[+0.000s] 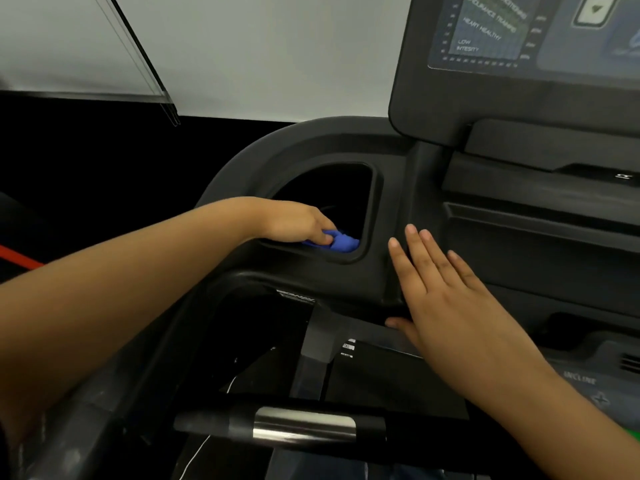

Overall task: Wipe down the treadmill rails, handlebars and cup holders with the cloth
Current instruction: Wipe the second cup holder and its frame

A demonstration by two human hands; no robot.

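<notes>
Two hands: left hand (298, 221) grips the cloth (343, 242), fingers curled; right hand (450, 299) lies flat, fingers straight, on the console (408, 188).
One cloth: blue, bunched on the near rim of the cup holder (375, 209), partly under fingers.
One cup holder: inside too dark to read (bottom unseen).
One handlebar (304, 426): silver middle, ends cut off.
One screen (502, 32): blurred, cropped.

A: Wall condition?
B: Pale grey wall (277, 46) from ten to twelve o'clock, evenly lit. Black lower band (86, 150) beneath, at nine.
A: Fittings?
B: Clear panel edge (138, 53) slanting at eleven. One red stripe (17, 256) at nine, on dark ground.
</notes>
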